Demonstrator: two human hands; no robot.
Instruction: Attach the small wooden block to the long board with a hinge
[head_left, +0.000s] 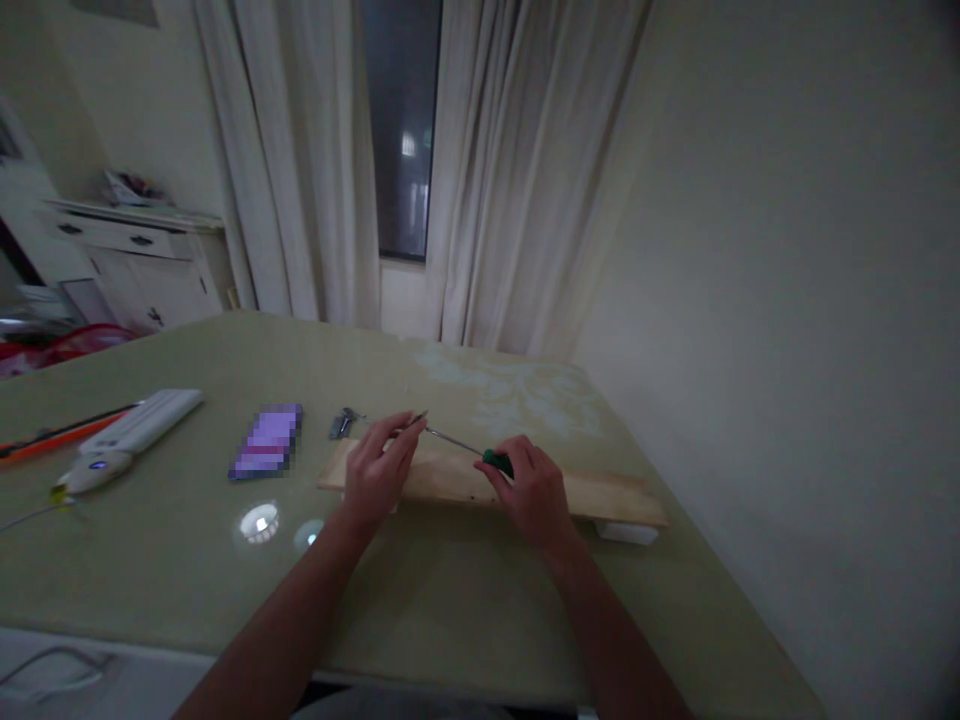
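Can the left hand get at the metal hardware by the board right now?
Probably yes: the metal hardware lies behind the left end of the board, near the left hand, with nothing visibly blocking it, though that hand seems occupied near the screwdriver's tip.

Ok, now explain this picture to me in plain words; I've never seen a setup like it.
There is no machine here, just a person's two bare hands. The single picture comes from a camera worn on their head, looking forward and down.

The right hand holds a green-handled screwdriver, its thin shaft pointing toward the left hand. The left fingertips are near its tip; whatever they may pinch is too small to tell.

Below the hands, a wooden board lies over the table, a white block under its right end. Farther left are small metal parts, a blurred purple object and a long white device.
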